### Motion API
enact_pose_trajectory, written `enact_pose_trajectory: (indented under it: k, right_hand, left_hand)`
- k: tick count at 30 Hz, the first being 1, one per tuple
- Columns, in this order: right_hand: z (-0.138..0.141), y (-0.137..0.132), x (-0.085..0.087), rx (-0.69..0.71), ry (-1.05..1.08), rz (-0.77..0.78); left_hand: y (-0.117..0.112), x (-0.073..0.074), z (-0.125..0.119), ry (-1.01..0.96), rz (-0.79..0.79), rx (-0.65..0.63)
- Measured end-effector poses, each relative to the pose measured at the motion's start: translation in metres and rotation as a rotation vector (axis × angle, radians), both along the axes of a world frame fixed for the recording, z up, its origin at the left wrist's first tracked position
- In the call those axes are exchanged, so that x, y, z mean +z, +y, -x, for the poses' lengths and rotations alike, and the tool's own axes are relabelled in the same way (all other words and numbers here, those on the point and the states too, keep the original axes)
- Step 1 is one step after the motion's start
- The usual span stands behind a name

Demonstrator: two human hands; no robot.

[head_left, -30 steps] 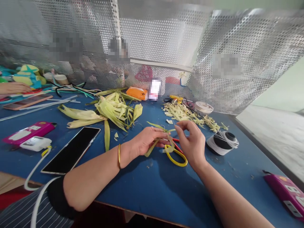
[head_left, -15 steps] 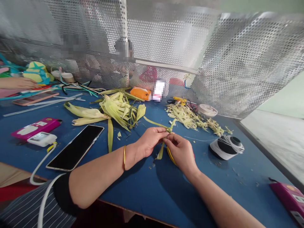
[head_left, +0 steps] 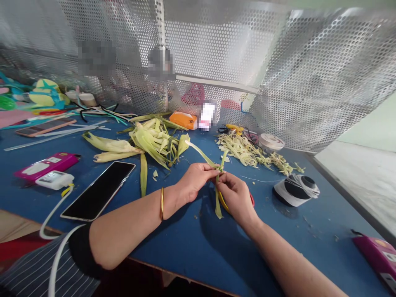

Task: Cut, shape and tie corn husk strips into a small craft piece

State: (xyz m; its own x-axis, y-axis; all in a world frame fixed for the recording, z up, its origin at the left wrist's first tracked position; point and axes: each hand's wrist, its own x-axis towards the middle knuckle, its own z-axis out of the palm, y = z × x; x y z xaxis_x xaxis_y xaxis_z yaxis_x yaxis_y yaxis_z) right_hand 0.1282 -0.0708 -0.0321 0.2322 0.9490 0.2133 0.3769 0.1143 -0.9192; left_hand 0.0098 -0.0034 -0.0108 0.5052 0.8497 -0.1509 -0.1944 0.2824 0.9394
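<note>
A blue table [head_left: 192, 251] stands against a silvery perforated metal screen [head_left: 309, 82] that bends around its far side and right corner, with bright daylight glowing through the holes, while a pale green wall [head_left: 379, 119] shows at the right.

Left hand [head_left: 196, 179] and right hand [head_left: 235, 194] fingertips touching, each grip pinched closed, both forearms angled inward

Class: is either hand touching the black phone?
No: the left hand and right hand pinch a husk strip, apart from the black phone.
</note>
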Motion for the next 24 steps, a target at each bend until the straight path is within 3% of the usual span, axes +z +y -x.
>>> enact_pose_trajectory:
  k: [7, 12, 19, 24]
  right_hand:
    - [-0.001, -0.002, 0.01, 0.05, -0.102, -0.011]
    - [-0.011, -0.002, 0.022, -0.262, -0.337, -0.129]
    - [-0.016, 0.004, 0.018, -0.065, -0.172, -0.001]
    - [-0.013, 0.001, 0.019, -0.033, -0.178, 0.014]
  left_hand:
    - [-0.001, 0.008, 0.001, -0.045, 0.101, 0.045]
    - [0.002, 0.017, 0.006, -0.019, 0.101, 0.017]
    - [-0.002, 0.021, 0.008, 0.006, 0.124, -0.015]
    - [-0.003, 0.013, 0.003, 0.039, 0.018, 0.101]
